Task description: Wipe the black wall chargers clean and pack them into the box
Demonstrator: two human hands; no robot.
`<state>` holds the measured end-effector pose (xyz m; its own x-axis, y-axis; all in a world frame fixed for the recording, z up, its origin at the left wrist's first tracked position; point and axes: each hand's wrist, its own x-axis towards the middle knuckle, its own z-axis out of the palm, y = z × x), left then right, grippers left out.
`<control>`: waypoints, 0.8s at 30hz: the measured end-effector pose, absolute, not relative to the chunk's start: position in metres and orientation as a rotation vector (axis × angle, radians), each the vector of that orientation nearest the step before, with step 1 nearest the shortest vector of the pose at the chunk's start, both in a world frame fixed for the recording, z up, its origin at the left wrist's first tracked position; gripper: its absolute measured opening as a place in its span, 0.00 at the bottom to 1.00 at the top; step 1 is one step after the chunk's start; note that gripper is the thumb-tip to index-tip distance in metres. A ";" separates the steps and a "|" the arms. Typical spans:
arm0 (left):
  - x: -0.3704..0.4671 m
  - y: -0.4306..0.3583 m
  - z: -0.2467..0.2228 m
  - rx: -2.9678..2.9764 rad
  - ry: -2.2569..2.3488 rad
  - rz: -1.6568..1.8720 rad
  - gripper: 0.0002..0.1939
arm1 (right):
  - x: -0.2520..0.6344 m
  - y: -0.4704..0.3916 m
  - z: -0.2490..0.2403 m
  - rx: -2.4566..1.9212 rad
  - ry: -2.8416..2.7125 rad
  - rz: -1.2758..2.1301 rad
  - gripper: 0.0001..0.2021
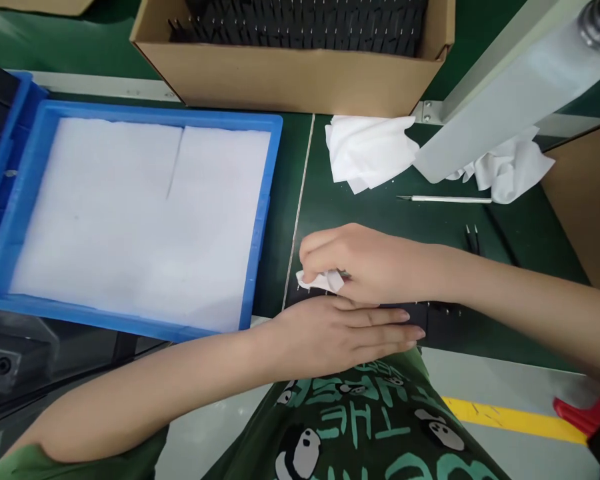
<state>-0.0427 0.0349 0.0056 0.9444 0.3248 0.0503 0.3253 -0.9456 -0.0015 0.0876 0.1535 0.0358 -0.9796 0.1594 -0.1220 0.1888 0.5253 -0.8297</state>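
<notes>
A dark, flat part (437,321) with small metal pins along its far edge lies at the near edge of the green table. Across it rests my left hand (337,335), flat, its fingers stretched out to the right. Just beyond, my right hand (353,263) is closed around a crumpled white cloth (321,281), which touches the pinned edge at the left end. Much of the part is hidden under both hands.
A blue tray (264,220) lined with white sheets lies left. A cardboard box (290,77) of black pinned parts stands at the back. White cloths (370,150), a white-handled knife (447,199), black tweezers (473,240) and a slanted grey post (520,87) are right.
</notes>
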 end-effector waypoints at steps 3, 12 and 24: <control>-0.042 0.034 0.008 -3.077 -0.499 -0.005 0.30 | 0.098 0.156 0.045 0.326 2.609 -1.375 0.12; -0.042 0.035 0.008 -3.104 -0.546 0.046 0.28 | 0.146 0.195 0.060 0.475 2.762 -1.471 0.08; -0.041 0.035 0.007 -3.178 -0.615 -0.048 0.28 | 0.170 0.177 0.048 0.274 2.628 -1.450 0.15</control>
